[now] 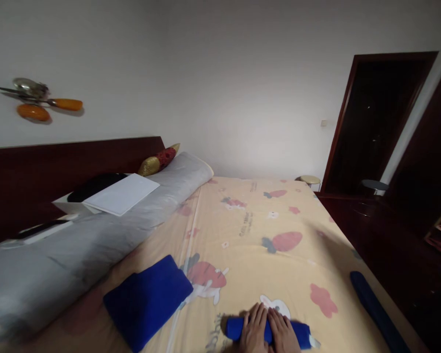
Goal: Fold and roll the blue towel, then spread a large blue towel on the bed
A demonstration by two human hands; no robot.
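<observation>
Far left of left hand: grey bolster, white box on it. Nearer, left of left hand: folded blue cloth on bed. Just left: sheet lettering, blurred, cannot read surely. Left hand: palm down, fingers outstretched, close together, pointing forward. Blue roll crosswise under both hands, ends jutting out. Right hand: just beside left, same flat pose. Right of it: white tag at roll's end, unreadable. Well right: dark-blue roll, bed edge.

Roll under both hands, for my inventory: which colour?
The roll is blue, best seen in the head view.
</observation>
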